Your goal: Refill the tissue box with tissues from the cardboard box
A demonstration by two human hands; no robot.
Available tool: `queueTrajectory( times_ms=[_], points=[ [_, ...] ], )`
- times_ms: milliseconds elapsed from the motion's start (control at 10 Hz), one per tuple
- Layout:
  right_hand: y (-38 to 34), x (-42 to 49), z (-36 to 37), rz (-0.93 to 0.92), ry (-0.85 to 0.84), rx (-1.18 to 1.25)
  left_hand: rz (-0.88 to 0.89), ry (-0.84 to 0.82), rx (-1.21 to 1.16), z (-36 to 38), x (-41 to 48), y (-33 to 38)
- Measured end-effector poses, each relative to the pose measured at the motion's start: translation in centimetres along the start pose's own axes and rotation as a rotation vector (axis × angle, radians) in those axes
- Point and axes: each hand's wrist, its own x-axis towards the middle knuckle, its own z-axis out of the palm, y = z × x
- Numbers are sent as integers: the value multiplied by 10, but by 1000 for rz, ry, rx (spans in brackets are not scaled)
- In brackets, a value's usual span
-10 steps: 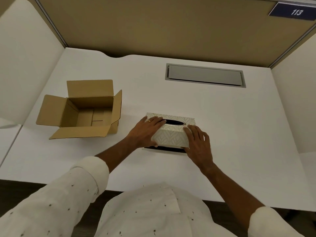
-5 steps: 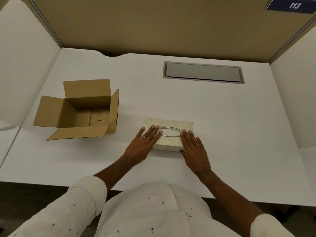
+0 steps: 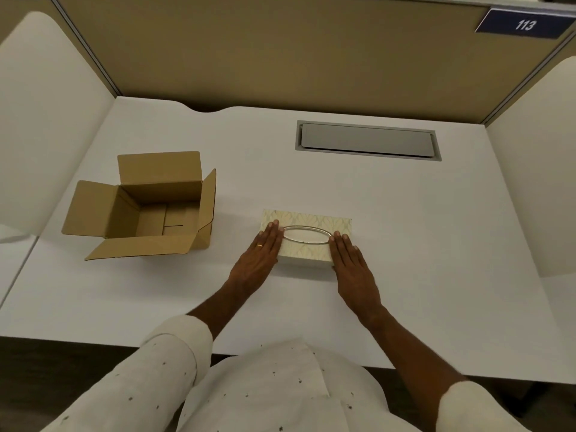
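A cream patterned tissue box point(image 3: 307, 224) lies flat on the white desk point(image 3: 405, 244), its oval slot facing up with no tissue sticking out. My left hand point(image 3: 260, 255) rests flat on the box's left end, fingers together and straight. My right hand point(image 3: 350, 260) lies flat against its right end in the same way. Neither hand grips anything. The brown cardboard box point(image 3: 149, 207) stands to the left with all flaps open; its inside shows only bare cardboard.
A grey cable hatch point(image 3: 367, 140) is set into the desk at the back right. Tan partition walls close the back, white panels the sides. A blue sign reading 113 point(image 3: 525, 24) hangs at the top right. The desk's front edge runs just before my body.
A second ago the tissue box was tilted above a dark base; it has come down flat. My hands went from holding its ends to lying flat on them.
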Motion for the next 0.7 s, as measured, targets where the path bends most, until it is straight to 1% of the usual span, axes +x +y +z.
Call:
queueTrajectory(
  times_ms=[100, 200, 300, 400, 500, 600, 700],
  points=[
    [3, 14, -7, 47, 14, -10, -52, -16, 3, -3, 15, -4],
    [13, 25, -14, 48, -10, -18, -42, -59, -36, -4, 30, -4],
    [20, 34, -20, 49, -43, -8, -68, -92, -3, -5, 41, -2],
    [22, 39, -22, 57, -79, -8, -104, -161, 20, -5, 47, 2],
    [21, 38, -28, 69, -116, 7, -106, -196, 25, -11, 45, 6],
    [18, 40, -34, 122, -92, 25, -103, -171, -17, -20, 43, 6],
    [11, 43, -46, 162, 19, 90, -78, -100, -16, -32, 44, 1]
  ],
)
